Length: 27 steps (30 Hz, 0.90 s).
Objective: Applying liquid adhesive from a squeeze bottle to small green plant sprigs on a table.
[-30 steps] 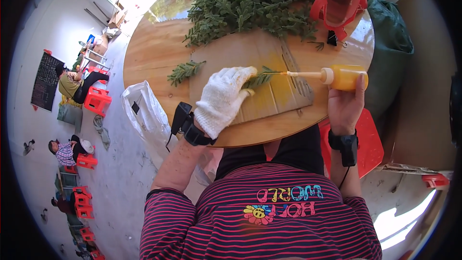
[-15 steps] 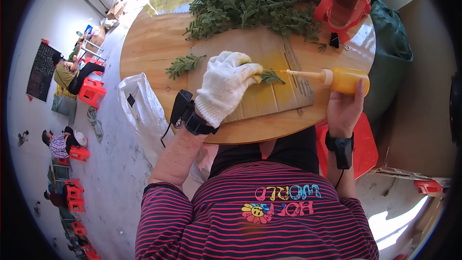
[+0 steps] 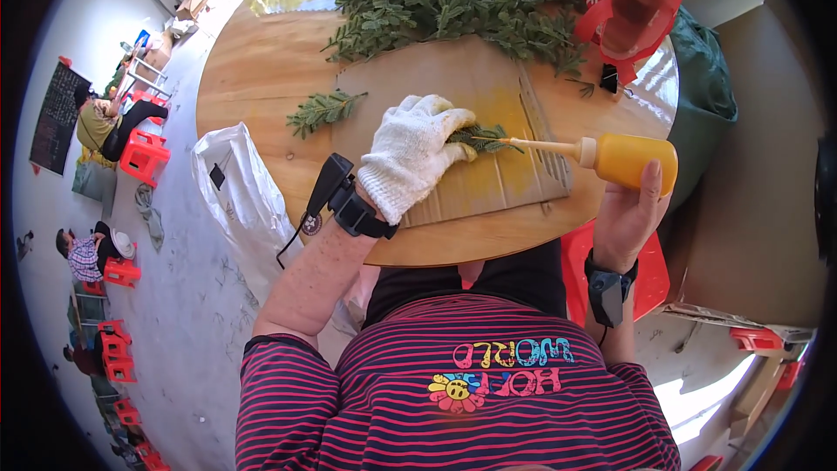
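Note:
My left hand (image 3: 417,150), in a white knitted glove with yellow stains on the fingertips, grips a small green needle-leaf sprig (image 3: 490,136) between thumb and fingers. Most of the sprig's left end is hidden by the glove. In my bare right hand (image 3: 629,220) is a squeeze bottle (image 3: 643,164) of yellow-orange liquid, lying nearly level. Its long thin nozzle points left, with the tip at the sprig. Beneath both lies a flat cardboard sheet (image 3: 462,65) smeared with yellow. Left of the glove, a second sprig (image 3: 323,112) overlaps the cardboard's edge.
A large heap of green branches (image 3: 445,0) covers the round wooden table's (image 3: 261,78) far side. At far right stand a red bag (image 3: 600,22) with a green-lidded container and a black binder clip (image 3: 609,77). A white plastic bag (image 3: 240,192) hangs at the left edge. People sit farther left.
The bottle's nozzle has come left onto the sprig. More of the sprig shows between the gloved fingers, which have shifted their hold. The whole view has moved slightly.

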### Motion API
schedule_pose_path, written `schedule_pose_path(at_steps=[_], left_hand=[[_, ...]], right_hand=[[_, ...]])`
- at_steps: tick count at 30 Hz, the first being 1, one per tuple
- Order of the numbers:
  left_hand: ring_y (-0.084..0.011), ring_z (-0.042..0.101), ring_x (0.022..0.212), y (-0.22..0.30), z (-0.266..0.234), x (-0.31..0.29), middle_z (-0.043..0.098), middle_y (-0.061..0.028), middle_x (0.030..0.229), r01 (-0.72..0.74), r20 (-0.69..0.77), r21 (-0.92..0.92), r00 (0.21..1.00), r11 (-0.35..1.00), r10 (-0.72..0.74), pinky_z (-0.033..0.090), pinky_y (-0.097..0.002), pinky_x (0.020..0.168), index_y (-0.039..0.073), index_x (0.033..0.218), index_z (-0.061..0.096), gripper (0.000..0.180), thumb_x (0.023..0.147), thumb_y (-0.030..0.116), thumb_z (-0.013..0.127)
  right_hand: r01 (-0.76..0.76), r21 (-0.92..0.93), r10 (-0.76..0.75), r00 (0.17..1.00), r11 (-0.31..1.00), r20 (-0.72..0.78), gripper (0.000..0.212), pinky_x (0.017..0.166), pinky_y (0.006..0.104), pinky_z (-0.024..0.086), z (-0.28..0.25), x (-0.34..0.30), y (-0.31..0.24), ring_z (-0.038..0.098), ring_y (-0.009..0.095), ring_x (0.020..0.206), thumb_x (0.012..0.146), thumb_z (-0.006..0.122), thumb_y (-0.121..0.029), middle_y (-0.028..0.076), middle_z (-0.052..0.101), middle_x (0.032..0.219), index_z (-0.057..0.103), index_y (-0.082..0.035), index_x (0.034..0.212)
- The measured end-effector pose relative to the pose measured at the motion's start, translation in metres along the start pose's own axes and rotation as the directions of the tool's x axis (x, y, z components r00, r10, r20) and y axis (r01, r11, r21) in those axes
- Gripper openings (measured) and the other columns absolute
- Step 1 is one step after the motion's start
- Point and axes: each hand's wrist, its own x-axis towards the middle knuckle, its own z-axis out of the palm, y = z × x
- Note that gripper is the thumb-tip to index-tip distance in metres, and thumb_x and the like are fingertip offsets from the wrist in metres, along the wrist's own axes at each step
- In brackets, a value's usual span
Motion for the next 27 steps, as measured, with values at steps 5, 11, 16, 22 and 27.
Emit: schedule_pose_path(at_steps=[5,11,16,22,27], left_hand=[[-0.0257,0.055,0.093,-0.003,0.001,0.000,0.060,-0.0053,0.094,-0.008,-0.006,-0.024,1.000,1.000,0.007,0.044,-0.0378,0.080,0.012,0.098,0.063,0.035,0.068,0.030,0.071],[-0.0251,0.055,0.092,-0.004,0.002,-0.001,0.059,-0.0048,0.094,-0.032,-0.012,-0.017,0.999,0.999,0.032,0.044,-0.0377,0.078,0.012,0.098,0.063,0.034,0.069,0.029,0.071],[-0.0255,0.055,0.092,-0.001,-0.001,0.000,0.060,-0.0052,0.094,-0.041,-0.004,0.009,0.999,0.999,0.041,0.045,-0.0375,0.078,0.011,0.099,0.063,0.034,0.069,0.026,0.070],[-0.0270,0.056,0.090,-0.002,-0.001,0.000,0.060,-0.0072,0.093,-0.047,0.017,-0.018,0.999,0.999,0.048,0.046,-0.0368,0.079,0.009,0.100,0.063,0.035,0.068,0.021,0.070],[-0.0272,0.056,0.089,-0.002,-0.001,0.000,0.060,-0.0074,0.093,-0.066,0.008,-0.022,0.998,0.998,0.066,0.046,-0.0366,0.079,0.009,0.099,0.064,0.034,0.068,0.021,0.070]], right_hand=[[0.081,-0.084,-0.079,0.996,0.993,0.028,0.027,0.086,0.0345,0.046,0.010,-0.004,0.002,0.057,0.018,0.097,0.090,0.056,-0.017,0.007,0.057,0.103,0.048,-0.003,0.112],[0.098,-0.130,-0.096,0.995,0.987,0.022,0.030,0.087,0.0343,0.045,0.017,-0.006,0.006,0.056,0.018,0.096,0.089,0.057,-0.017,0.007,0.055,0.103,0.045,-0.003,0.113],[0.101,-0.164,-0.098,0.995,0.981,0.029,0.033,0.088,0.0337,0.045,0.020,-0.007,0.007,0.055,0.017,0.096,0.088,0.059,-0.016,0.007,0.054,0.103,0.043,-0.002,0.113],[0.126,-0.237,-0.114,0.991,0.963,0.065,0.036,0.089,0.0324,0.044,0.017,-0.006,0.004,0.055,0.016,0.097,0.088,0.061,-0.016,0.007,0.053,0.104,0.041,-0.002,0.115],[0.144,-0.269,-0.132,0.989,0.952,0.061,0.038,0.089,0.0316,0.044,0.016,-0.005,-0.001,0.055,0.016,0.097,0.087,0.061,-0.016,0.007,0.053,0.103,0.040,-0.002,0.115]])
